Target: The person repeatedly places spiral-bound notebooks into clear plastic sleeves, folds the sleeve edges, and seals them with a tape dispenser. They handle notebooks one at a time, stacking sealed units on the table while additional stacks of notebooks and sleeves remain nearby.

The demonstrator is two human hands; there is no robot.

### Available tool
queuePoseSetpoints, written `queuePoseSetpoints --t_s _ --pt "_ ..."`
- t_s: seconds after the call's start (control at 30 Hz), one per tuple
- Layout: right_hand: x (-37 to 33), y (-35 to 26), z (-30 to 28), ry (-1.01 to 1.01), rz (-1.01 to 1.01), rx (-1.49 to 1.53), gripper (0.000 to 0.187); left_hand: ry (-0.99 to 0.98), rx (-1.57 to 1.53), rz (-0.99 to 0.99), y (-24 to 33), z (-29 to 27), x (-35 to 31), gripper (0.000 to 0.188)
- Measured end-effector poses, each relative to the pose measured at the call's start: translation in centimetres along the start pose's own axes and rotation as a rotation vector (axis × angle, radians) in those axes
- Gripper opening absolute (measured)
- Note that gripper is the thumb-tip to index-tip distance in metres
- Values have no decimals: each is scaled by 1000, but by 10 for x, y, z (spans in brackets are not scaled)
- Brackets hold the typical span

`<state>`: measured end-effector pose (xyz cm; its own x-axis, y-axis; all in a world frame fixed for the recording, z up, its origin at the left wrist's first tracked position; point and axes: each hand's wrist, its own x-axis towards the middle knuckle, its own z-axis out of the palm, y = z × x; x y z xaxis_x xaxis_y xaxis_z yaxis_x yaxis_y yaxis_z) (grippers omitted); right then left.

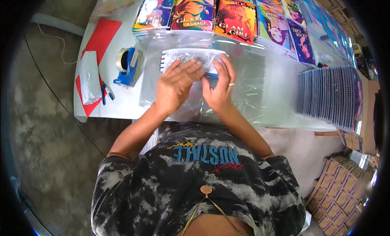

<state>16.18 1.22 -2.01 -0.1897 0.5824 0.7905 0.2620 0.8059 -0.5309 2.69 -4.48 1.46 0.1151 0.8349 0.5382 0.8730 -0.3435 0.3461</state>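
A spiral notebook (191, 54), white side up, lies in front of me with its coil at the left end and clear film over it. My left hand (175, 86) rests on it, palm down, fingers stretched flat across the film. My right hand (220, 79), with a ring on one finger, bends its fingers over the notebook's right part, its thumb by the near blue edge; it appears to grip the notebook there. Beneath my hands a sheet of clear plastic film (243, 99) spreads over the white table (126, 108).
Stacks of colourful illustrated notebooks (193, 12) line the far side. A coil-bound stack (327, 96) stands at the right edge. To the left are a blue tape dispenser (129, 69), red sheets (105, 35), a pale wrapped packet (90, 79) and pens (106, 94). Brown cartons (335, 191) fill the lower right.
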Motion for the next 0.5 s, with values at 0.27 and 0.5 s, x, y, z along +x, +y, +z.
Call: queuePoseSetpoints --t_s 0.27,0.5 --pt "-1 12 -1 -52 -148 -58 16 503 168 -329 -69 -39 -59 30" --pt "-2 18 1 -61 -182 -24 15 -154 -532 -1542 -209 -105 -122 43"
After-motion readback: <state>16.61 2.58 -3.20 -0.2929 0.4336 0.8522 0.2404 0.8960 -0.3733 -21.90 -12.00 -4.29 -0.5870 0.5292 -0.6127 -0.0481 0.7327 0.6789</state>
